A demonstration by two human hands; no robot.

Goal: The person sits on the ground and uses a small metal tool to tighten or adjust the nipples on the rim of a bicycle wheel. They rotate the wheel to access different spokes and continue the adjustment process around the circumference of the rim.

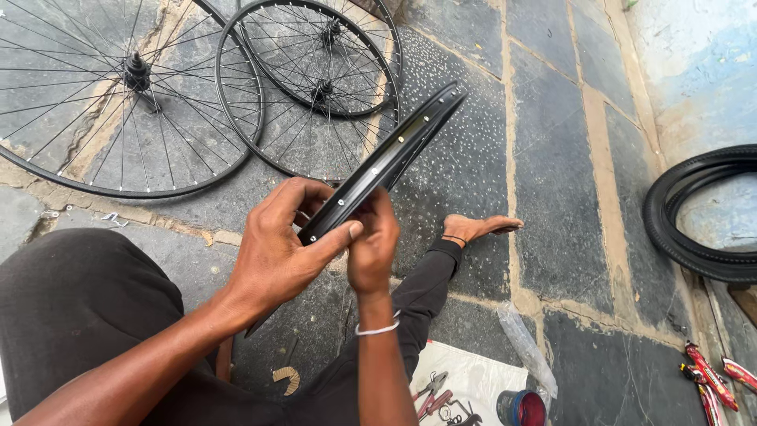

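A black bicycle rim (402, 142) without spokes is held edge-on in front of me, slanting from lower left up to the right. My left hand (276, 244) wraps its near part, the thumb pressed on the rim's outer face. My right hand (372, 246) grips the rim just beside it, fingers curled around the inner side; a thin white band sits on that wrist. My legs in dark trousers stretch out below, one bare foot (477, 227) resting on the stone floor.
Three spoked wheels (126, 95) lie on the stone slabs at the upper left. Black tyres (694, 213) lean at the right wall. Pliers (430, 390) and small tools lie on a white sheet near a red-filled pot (522, 409); red packets (714, 379) lie at lower right.
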